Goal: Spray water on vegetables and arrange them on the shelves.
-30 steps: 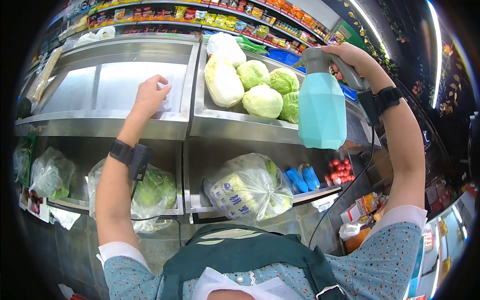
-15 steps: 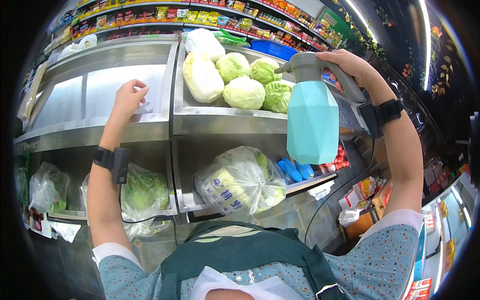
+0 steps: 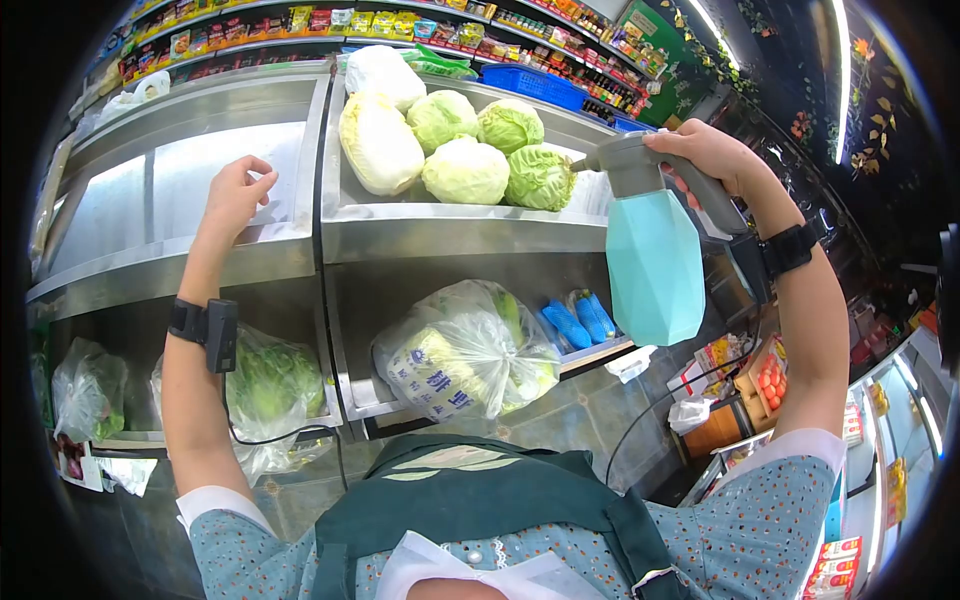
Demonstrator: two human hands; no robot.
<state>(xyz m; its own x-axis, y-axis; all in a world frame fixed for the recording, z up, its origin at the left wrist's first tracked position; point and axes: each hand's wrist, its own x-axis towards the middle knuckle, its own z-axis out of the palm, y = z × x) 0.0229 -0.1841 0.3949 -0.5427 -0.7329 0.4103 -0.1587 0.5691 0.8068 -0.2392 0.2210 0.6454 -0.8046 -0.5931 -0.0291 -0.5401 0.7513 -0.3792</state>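
My right hand [image 3: 712, 158] is wrapped round the grey handle of a spray bottle with a turquoise faceted body [image 3: 655, 265]. Its nozzle points left at a round green cabbage [image 3: 541, 178] on the metal display tray [image 3: 430, 236]. More pale round cabbages [image 3: 466, 171] and a long napa cabbage [image 3: 380, 143] lie beside it. Over the left metal tray [image 3: 190, 180], my left hand [image 3: 240, 192] hangs with loosely curled fingers apart, holding nothing.
Below the trays, a shelf holds a large plastic bag of vegetables [image 3: 465, 350], blue-wrapped items [image 3: 567, 325] and bagged greens [image 3: 270, 380]. A blue basket [image 3: 534, 86] stands behind the cabbages. Cables run from both wrist devices.
The spray bottle in my right hand has moved right and slightly down, away from the cabbages. The view has shifted, so the trays appear further left. My left hand keeps its loose pose.
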